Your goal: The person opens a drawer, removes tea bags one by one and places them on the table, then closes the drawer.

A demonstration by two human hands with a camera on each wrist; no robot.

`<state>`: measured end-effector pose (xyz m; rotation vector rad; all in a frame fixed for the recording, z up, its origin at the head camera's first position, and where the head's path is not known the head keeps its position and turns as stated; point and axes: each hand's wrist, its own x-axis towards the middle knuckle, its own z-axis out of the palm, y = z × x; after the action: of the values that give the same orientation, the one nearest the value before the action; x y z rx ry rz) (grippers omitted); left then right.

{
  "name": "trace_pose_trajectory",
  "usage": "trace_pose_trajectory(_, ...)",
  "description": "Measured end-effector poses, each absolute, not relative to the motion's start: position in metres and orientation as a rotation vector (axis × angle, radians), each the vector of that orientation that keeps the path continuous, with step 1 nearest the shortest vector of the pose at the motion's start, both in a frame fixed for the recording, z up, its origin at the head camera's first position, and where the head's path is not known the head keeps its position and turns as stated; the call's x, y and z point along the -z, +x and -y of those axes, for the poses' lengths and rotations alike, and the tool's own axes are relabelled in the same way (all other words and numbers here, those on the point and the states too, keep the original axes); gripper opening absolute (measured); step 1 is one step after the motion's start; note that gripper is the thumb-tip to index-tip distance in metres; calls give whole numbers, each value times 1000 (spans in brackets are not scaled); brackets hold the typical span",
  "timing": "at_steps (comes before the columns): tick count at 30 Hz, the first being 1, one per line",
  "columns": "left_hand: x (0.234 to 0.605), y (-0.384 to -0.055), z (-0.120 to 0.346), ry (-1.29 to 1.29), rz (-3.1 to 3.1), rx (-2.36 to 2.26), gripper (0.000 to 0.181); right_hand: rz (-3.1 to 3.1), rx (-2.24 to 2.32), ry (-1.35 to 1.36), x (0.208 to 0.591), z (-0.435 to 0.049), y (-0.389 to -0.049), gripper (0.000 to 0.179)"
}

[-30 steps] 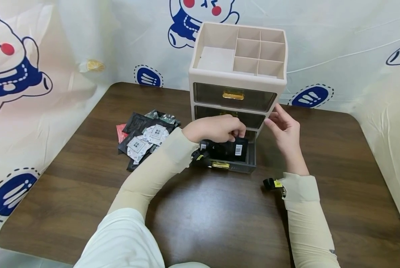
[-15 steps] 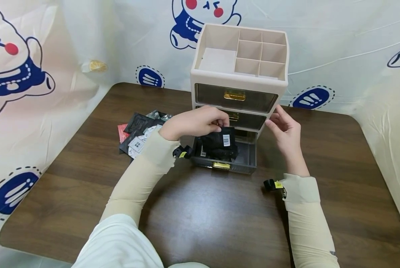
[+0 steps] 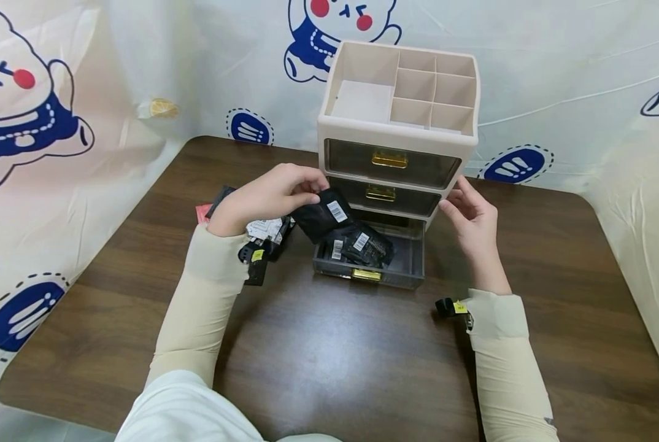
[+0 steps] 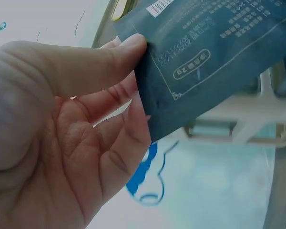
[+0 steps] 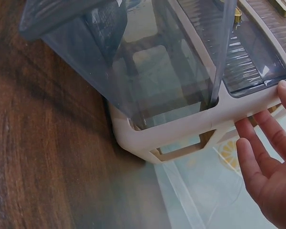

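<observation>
My left hand (image 3: 269, 197) pinches a small black sachet (image 3: 314, 220) by one edge between thumb and fingers, over the left side of the pulled-out bottom drawer (image 3: 404, 279). Pale print and a white barcode show on this sachet (image 4: 205, 57) in the left wrist view. Several more black sachets (image 3: 365, 245) lie inside the drawer, toward its left. My right hand (image 3: 475, 230) holds the right front edge of the cream drawer organizer (image 3: 396, 132). In the right wrist view, its thumb is on the front frame and the fingers are at the side.
A pile of sachets (image 3: 269, 230) lies on the brown table (image 3: 335, 356) to the left, partly hidden by my left hand and wrist. Two upper drawers (image 3: 390, 164) are closed, and divided compartments (image 3: 434, 89) top the organizer. A printed curtain (image 3: 556, 73) hangs behind.
My left hand has lifted the black sachet from the drawer and moved left with it, uncovering the sachets still lying inside. My right hand has stayed at the organizer's edge.
</observation>
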<state>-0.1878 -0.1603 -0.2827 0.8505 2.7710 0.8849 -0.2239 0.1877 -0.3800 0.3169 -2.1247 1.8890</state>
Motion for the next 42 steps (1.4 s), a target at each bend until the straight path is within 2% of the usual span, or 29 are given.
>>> trace_pose_trajectory(6, 294, -181, 193, 710, -2789, -1100, 14, 2096, -1918, 336, 381, -187, -224, 53)
trace_pose_trajectory(18, 327, -176, 237, 226, -2731, -1455, 21, 2042, -1949, 362, 384, -188, -225, 53)
trace_pose_trajectory(29, 355, -188, 264, -162, -2706, -1471, 26, 2067, -1912, 355, 384, -189, -225, 52)
trace_pose_trajectory(42, 371, -192, 272, -384, -2693, -1421, 36, 2089, -1898, 346, 385, -189, -226, 53)
